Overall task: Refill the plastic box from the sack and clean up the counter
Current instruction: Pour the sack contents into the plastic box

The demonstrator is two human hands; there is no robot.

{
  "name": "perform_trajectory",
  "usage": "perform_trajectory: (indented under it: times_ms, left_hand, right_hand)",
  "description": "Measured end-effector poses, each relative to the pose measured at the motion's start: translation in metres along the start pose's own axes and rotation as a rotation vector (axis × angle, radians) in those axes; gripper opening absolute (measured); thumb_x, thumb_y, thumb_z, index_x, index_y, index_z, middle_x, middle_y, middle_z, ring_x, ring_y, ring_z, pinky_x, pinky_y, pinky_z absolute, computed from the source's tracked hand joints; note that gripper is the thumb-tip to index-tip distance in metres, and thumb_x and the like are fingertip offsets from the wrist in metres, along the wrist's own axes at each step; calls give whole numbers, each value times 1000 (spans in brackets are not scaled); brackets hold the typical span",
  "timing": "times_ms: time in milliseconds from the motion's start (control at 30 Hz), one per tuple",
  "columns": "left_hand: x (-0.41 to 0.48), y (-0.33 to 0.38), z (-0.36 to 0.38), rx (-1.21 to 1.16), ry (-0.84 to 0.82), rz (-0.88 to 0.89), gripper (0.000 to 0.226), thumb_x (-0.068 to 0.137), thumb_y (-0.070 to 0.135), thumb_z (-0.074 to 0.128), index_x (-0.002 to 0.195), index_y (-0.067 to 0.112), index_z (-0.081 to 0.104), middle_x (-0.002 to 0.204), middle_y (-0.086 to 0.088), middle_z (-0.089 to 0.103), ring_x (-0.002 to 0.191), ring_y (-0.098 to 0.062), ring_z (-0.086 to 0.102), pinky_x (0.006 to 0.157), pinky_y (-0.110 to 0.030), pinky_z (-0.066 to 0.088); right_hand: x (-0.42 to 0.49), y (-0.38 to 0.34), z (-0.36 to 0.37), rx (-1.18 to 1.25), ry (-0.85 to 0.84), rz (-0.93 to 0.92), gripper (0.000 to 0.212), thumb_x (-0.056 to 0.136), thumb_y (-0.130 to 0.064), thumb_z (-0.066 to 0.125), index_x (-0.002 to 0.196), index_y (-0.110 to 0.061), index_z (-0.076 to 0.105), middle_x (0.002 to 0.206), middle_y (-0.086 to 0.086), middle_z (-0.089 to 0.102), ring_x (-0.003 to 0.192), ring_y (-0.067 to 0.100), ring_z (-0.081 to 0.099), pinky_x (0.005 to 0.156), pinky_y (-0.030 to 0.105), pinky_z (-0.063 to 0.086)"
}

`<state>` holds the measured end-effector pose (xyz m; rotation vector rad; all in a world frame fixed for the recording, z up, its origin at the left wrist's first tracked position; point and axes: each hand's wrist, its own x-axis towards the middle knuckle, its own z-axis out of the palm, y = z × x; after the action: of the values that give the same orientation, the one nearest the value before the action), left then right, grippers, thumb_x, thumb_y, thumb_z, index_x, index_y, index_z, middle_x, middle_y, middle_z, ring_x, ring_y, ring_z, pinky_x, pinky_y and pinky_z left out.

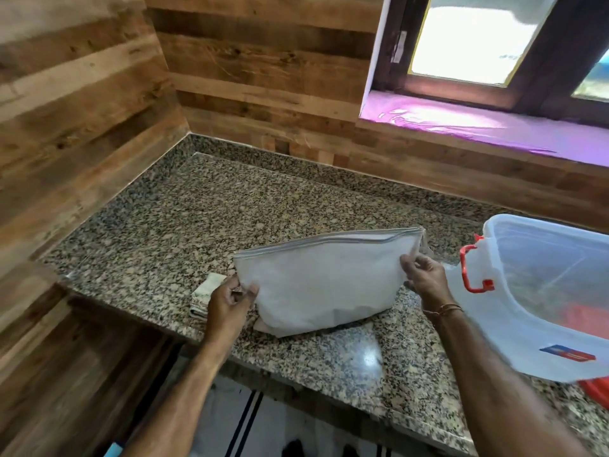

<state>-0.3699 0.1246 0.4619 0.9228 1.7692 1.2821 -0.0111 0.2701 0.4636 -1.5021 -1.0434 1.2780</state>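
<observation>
A white sack point(323, 278), folded flat, stands on edge on the granite counter point(184, 219). My left hand point(230, 298) pinches its lower left corner. My right hand point(425, 278) grips its right edge near the top. The translucent plastic box point(540, 291) with a red latch point(471, 268) sits tilted at the right, just beside my right hand. Its contents are blurred; something red shows inside near the bottom.
A folded cloth point(204, 298) lies on the counter behind my left hand. Wood-panelled walls close the counter at the left and back. A window with a purple sill point(461, 123) is at the upper right. A red object point(596, 390) peeks from under the box.
</observation>
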Motion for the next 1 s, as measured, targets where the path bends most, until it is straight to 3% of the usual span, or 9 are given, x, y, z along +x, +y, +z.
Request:
perform_trajectory:
  times_ms: [100, 200, 367, 467, 567, 667, 800, 900, 1000]
  left_hand:
    - [5, 2, 8, 17, 129, -46, 45, 86, 43, 79, 115, 9, 72, 118, -13, 74, 107, -30, 71, 84, -38, 59]
    - [5, 12, 19, -37, 219, -28, 19, 93, 18, 74, 105, 4, 74, 88, -10, 74, 71, -22, 66, 55, -24, 53]
    - [2, 5, 5, -90, 99, -102, 18, 103, 19, 62, 115, 12, 74, 55, 10, 52, 39, -2, 36, 37, -16, 29]
    - [-2, 23, -5, -315, -59, -308, 24, 108, 30, 49, 107, 17, 69, 86, -12, 78, 46, -9, 63, 37, -17, 46]
    - [-4, 43, -11, -481, -136, -516, 80, 94, 74, 33, 112, 3, 66, 104, -28, 76, 70, -26, 79, 43, -24, 59]
    - [0, 60, -12, -380, -147, -609, 81, 88, 75, 54, 108, -2, 70, 101, -32, 75, 69, -30, 78, 48, -31, 62]
    - [6, 63, -8, -351, -145, -630, 11, 96, 11, 66, 106, 8, 61, 98, -18, 68, 58, -18, 72, 45, -26, 59]
    - [4, 50, -3, -236, -179, -543, 26, 101, -8, 50, 108, 14, 62, 102, -11, 63, 50, -7, 58, 37, -18, 46]
    - [-10, 41, 0, -244, -150, -423, 37, 100, -11, 49, 117, 15, 69, 112, -7, 67, 56, -6, 58, 40, -16, 43]
  right_hand:
    - [-5, 4, -5, -123, 55, -7, 12, 95, -32, 71, 90, -21, 72, 87, 0, 71, 68, 12, 59, 58, 27, 44]
    - [-8, 6, -3, -160, 138, -14, 22, 97, -33, 68, 84, -17, 73, 74, 2, 67, 56, 13, 54, 46, 24, 47]
    - [-15, 4, -12, 37, -14, 220, 29, 105, -29, 55, 97, -4, 68, 50, 0, 52, 40, 12, 55, 51, 34, 62]
    - [-20, -4, -21, 204, -184, 325, 37, 110, -36, 39, 110, -7, 61, 68, 8, 75, 54, 20, 73, 67, 40, 63]
    - [-18, 2, -26, 275, -255, 414, 62, 104, -63, 30, 113, -10, 60, 94, 18, 80, 74, 26, 78, 79, 43, 61]
    - [-14, 0, -24, 278, -229, 498, 69, 86, -81, 49, 87, -12, 62, 88, 14, 78, 70, 25, 75, 63, 37, 63]
    - [-9, -12, -17, 380, -402, 540, 53, 68, -23, 89, 105, -3, 58, 88, 13, 62, 61, 18, 65, 37, 20, 50]
    - [-8, -10, -14, 413, -392, 464, 32, 91, 13, 58, 119, -2, 56, 87, 15, 55, 37, 6, 47, 33, 15, 41]
    - [-20, -2, -21, 299, -262, 279, 43, 92, 22, 45, 116, -5, 68, 110, 22, 60, 41, 7, 42, 33, 17, 35]
